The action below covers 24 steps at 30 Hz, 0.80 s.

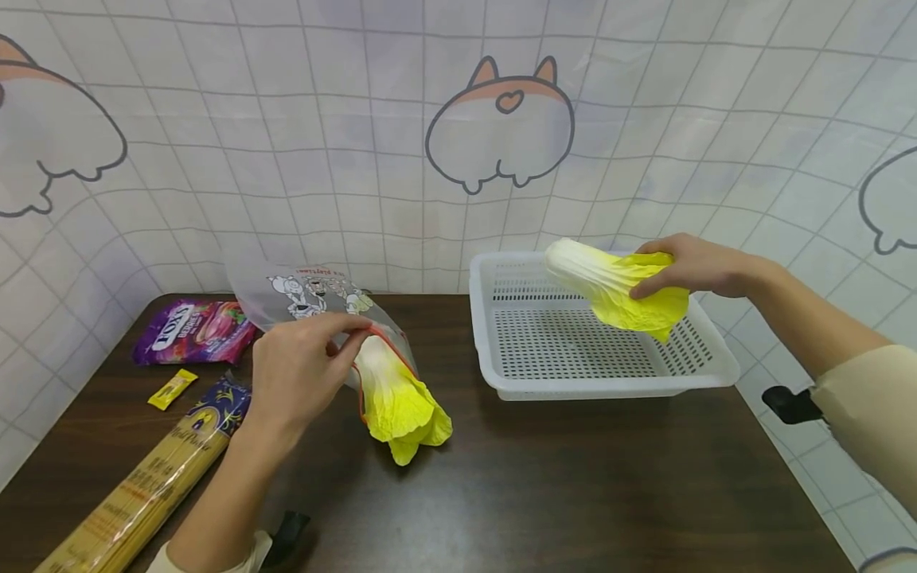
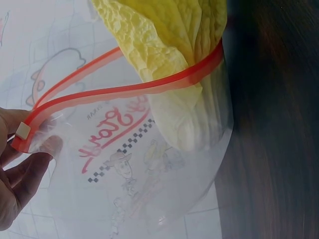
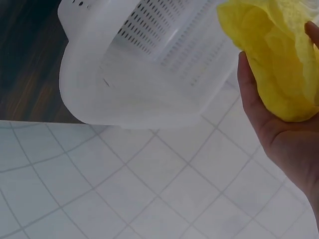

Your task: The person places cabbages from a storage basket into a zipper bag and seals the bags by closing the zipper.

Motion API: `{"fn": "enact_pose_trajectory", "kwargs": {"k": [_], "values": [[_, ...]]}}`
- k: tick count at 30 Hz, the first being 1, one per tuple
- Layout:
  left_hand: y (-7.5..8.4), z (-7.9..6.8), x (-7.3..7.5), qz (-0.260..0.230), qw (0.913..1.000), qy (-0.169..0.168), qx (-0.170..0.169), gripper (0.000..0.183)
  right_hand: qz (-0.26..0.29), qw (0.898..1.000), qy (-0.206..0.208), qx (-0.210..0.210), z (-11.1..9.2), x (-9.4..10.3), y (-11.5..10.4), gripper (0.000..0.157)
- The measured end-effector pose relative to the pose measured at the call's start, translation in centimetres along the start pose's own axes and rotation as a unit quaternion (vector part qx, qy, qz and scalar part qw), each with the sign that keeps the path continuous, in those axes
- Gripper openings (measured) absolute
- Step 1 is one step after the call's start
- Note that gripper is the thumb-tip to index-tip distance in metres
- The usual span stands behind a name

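My left hand (image 1: pixel 304 366) pinches the red-edged opening of a clear zip bag (image 2: pixel 134 119) printed with cartoon figures, close to its white slider (image 2: pixel 23 130). A yellow-and-white napa cabbage (image 1: pixel 401 398) lies partly inside that bag, its white base in and its leafy end sticking out over the table. In my right hand (image 1: pixel 698 267) is a second napa cabbage (image 1: pixel 609 286), gripped around its leafy end, the white base pointing left. It hangs above the white plastic basket (image 1: pixel 494 382), whose perforated floor shows beneath it.
At the left of the dark wooden table (image 1: pixel 501 493) lie a purple snack packet (image 1: pixel 189 330), a small yellow sachet (image 1: pixel 172 388) and a long pack of spaghetti (image 1: pixel 150 477). A tile-patterned curtain (image 1: pixel 394 159) hangs behind the table.
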<state>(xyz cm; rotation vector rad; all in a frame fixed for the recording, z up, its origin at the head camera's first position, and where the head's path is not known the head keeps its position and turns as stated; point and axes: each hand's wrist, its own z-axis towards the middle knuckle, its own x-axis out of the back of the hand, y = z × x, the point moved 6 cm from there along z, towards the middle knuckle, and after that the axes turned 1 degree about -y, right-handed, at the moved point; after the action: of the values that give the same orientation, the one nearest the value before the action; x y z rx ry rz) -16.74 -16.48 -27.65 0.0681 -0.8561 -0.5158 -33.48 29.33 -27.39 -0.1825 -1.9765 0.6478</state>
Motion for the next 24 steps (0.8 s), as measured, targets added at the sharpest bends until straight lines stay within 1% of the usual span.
{"fn": "enact_pose_trajectory", "kwargs": {"k": [3,7,16,20,24], "values": [[0.1,0.0,0.0,-0.004,1.0,-0.003,0.002,0.019,0.001,1.0,0.004,0.008,-0.5,-0.3,-0.7,0.065],[0.1,0.1,-0.1,-0.006,1.0,-0.004,0.002,0.019,0.001,1.0,0.001,0.028,-1.3,-1.3,-2.2,0.064],[0.0,0.2,-0.1,-0.004,1.0,-0.003,0.004,0.018,0.014,0.997,-0.024,0.076,-3.0,-4.2,-6.5,0.059],[0.0,0.2,-0.1,-0.006,1.0,0.0,0.002,0.018,0.021,0.994,-0.044,0.095,-3.3,-5.7,-8.2,0.055],[0.0,0.2,-0.1,-0.009,0.9999,-0.002,0.003,0.018,0.008,0.992,-0.049,0.12,-3.4,-7.1,-9.6,0.051]]}}
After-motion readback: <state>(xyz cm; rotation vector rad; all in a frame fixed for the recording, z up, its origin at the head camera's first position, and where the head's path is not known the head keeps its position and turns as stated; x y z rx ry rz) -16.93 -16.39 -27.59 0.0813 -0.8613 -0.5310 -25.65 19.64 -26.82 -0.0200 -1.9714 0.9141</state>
